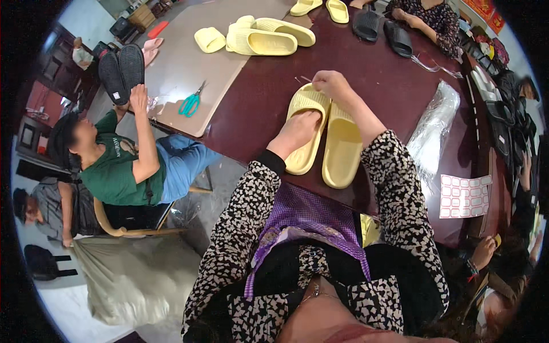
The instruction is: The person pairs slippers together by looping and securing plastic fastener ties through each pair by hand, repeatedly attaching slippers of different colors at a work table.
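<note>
A pair of yellow slide slippers lies in front of me on the dark red table, toes pointing away. My left hand (298, 132) reaches into the foot opening of the left slipper (302, 162), its fingertips hidden under the strap. At the toes, my right hand (333, 87) is closed in a pinch, with a thin clear tie (303, 78) sticking out beside the fingers. Below that wrist lies the right slipper (342, 150), its upper part covered by my hand and forearm.
More yellow slippers (266, 43) lie beyond, with black slippers (397, 39) at the far right. A plastic bag of white ties (434, 128) and a label sheet (464, 196) are to my right. Teal scissors (190, 104) lie left, near a co-worker holding black slippers (121, 73).
</note>
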The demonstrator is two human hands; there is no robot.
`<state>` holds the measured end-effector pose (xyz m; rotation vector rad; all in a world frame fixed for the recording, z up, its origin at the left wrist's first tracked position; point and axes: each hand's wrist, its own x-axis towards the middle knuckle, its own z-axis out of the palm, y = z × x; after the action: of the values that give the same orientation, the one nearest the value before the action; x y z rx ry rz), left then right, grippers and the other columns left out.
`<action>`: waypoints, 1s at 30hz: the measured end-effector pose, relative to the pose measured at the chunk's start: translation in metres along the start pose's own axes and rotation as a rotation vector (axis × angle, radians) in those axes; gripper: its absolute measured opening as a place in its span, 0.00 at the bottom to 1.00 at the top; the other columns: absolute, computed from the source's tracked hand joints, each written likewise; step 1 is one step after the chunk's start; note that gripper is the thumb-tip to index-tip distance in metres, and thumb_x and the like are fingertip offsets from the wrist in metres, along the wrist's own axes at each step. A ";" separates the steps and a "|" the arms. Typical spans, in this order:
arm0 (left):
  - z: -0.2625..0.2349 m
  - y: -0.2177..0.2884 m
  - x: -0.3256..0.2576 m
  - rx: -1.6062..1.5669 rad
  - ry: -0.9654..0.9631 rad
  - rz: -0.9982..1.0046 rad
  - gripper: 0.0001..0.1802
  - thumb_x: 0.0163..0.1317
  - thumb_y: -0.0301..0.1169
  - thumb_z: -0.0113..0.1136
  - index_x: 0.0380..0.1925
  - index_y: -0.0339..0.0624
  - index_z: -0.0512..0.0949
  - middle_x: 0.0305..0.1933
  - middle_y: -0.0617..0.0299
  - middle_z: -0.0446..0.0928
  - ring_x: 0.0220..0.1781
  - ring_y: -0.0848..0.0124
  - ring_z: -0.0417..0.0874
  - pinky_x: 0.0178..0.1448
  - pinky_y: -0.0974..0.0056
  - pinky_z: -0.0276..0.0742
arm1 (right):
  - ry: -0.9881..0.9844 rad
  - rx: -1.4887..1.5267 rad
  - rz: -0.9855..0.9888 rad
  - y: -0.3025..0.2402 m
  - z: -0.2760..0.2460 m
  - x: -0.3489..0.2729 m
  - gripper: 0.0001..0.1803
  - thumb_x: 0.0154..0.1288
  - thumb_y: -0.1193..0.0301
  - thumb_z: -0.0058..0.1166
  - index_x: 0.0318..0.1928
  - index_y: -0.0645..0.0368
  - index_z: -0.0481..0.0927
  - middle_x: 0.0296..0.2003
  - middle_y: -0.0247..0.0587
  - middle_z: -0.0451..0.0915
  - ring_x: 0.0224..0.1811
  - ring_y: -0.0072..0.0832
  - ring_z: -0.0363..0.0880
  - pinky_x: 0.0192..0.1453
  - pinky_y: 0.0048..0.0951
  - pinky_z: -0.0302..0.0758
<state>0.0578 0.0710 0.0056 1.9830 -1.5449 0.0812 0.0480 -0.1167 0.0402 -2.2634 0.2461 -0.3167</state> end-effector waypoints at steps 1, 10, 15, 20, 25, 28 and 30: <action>0.001 0.000 0.000 -0.005 0.011 0.017 0.04 0.57 0.24 0.48 0.32 0.37 0.70 0.34 0.48 0.76 0.38 0.52 0.78 0.41 0.52 0.75 | 0.000 -0.001 -0.005 0.004 0.004 0.006 0.09 0.55 0.70 0.57 0.35 0.62 0.81 0.25 0.40 0.79 0.29 0.27 0.77 0.36 0.30 0.73; 0.004 -0.008 -0.002 -0.022 0.043 0.044 0.04 0.57 0.24 0.48 0.32 0.37 0.70 0.34 0.49 0.75 0.38 0.52 0.78 0.41 0.53 0.75 | -0.153 0.219 0.001 0.014 0.021 0.017 0.07 0.56 0.72 0.55 0.32 0.63 0.80 0.25 0.34 0.78 0.29 0.21 0.73 0.35 0.25 0.71; 0.000 -0.006 -0.001 -0.033 0.134 0.108 0.05 0.56 0.23 0.49 0.34 0.37 0.71 0.34 0.50 0.76 0.37 0.53 0.79 0.41 0.54 0.75 | 0.038 0.396 0.110 0.015 0.011 0.010 0.08 0.56 0.70 0.57 0.32 0.64 0.79 0.26 0.37 0.78 0.30 0.23 0.74 0.36 0.26 0.71; -0.011 0.017 -0.007 -0.191 0.337 0.075 0.08 0.56 0.22 0.50 0.37 0.36 0.73 0.36 0.51 0.77 0.38 0.54 0.79 0.42 0.56 0.76 | 0.254 0.319 0.018 0.003 -0.003 -0.022 0.05 0.61 0.74 0.53 0.33 0.64 0.78 0.26 0.32 0.76 0.30 0.17 0.71 0.35 0.19 0.69; -0.026 0.039 0.012 -0.239 0.464 -0.032 0.11 0.58 0.23 0.53 0.41 0.34 0.74 0.39 0.49 0.78 0.36 0.58 0.81 0.41 0.61 0.77 | 0.320 0.325 -0.039 -0.013 -0.003 -0.054 0.04 0.63 0.77 0.51 0.35 0.65 0.77 0.29 0.33 0.77 0.33 0.17 0.72 0.38 0.20 0.70; -0.031 0.027 0.037 -0.242 0.536 -0.100 0.10 0.56 0.22 0.51 0.39 0.33 0.75 0.36 0.49 0.79 0.39 0.56 0.81 0.43 0.59 0.76 | 0.325 0.411 -0.049 -0.028 0.000 -0.070 0.04 0.63 0.79 0.50 0.36 0.66 0.76 0.30 0.33 0.77 0.35 0.17 0.73 0.41 0.20 0.71; -0.024 0.014 0.049 -0.427 0.360 -0.192 0.11 0.55 0.21 0.52 0.39 0.32 0.75 0.35 0.49 0.79 0.35 0.58 0.81 0.40 0.60 0.77 | 0.334 0.439 -0.062 -0.025 0.004 -0.072 0.04 0.63 0.78 0.50 0.37 0.66 0.76 0.31 0.33 0.77 0.35 0.17 0.73 0.42 0.20 0.70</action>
<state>0.0683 0.0393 0.0510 1.6572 -1.0369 0.0246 -0.0176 -0.0775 0.0466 -1.7802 0.2512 -0.7112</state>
